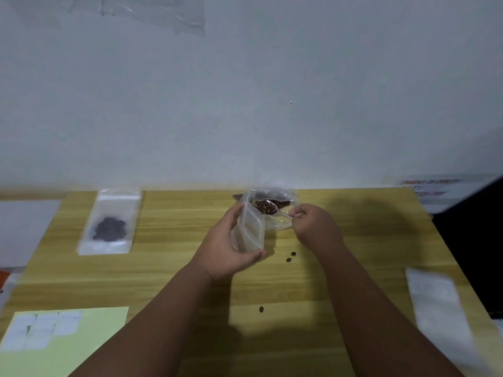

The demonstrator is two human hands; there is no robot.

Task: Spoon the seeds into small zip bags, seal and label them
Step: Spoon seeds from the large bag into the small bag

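My left hand (227, 248) grips a small clear zip bag (249, 232), held upright with its mouth toward the far side. My right hand (313, 223) pinches the handle of a clear plastic spoon (275, 209) heaped with brown seeds, its bowl just above the bag's mouth. Behind it lies the open plastic source bag of seeds (275, 200). A filled zip bag (109, 223) holding dark seeds lies flat at the table's far left. A yellow sheet with white labels (43, 331) sits at the near left.
Three loose seeds lie on the wooden table (367, 240): two (290, 256) near my right wrist, one (261, 309) between my forearms. Empty zip bags (438, 303) lie at the right edge. A white wall stands right behind the table; a dark object borders the right.
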